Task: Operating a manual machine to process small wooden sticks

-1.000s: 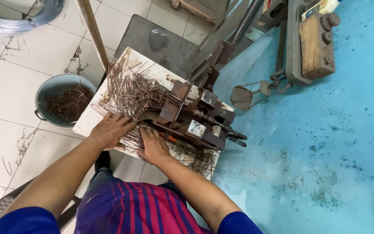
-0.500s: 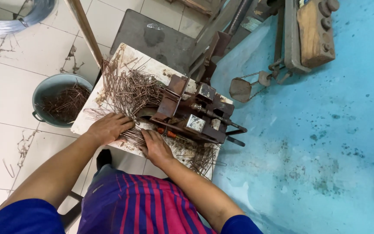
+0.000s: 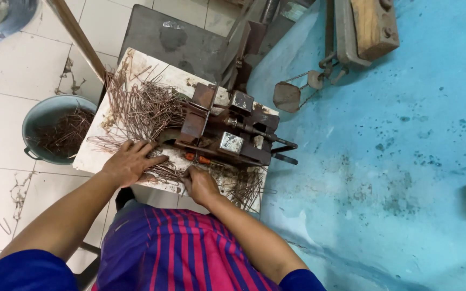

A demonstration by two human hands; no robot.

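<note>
Head view, looking straight down: a round grey bucket (image 3: 55,127) sits on the white tiles at the left, holding a dark tangle of rusty wire pieces (image 3: 60,137). Beside it, a small white board (image 3: 90,156) carries a rusty metal bending jig (image 3: 227,132) in its middle, with a heap of bent wire pins (image 3: 144,105) spread across the board's far left. The left hand (image 3: 130,161) lies flat, fingers spread wide, pressing on a bundle of wires (image 3: 165,171) at the near edge. The right hand (image 3: 200,183) is just beside it, fingers curled down at the jig's near side; what they pinch I cannot tell. More wires (image 3: 244,186) spill off the near right corner. A wooden stick (image 3: 76,35) leans across the far left, and a coil of wire (image 3: 6,19) shows top left.
</note>
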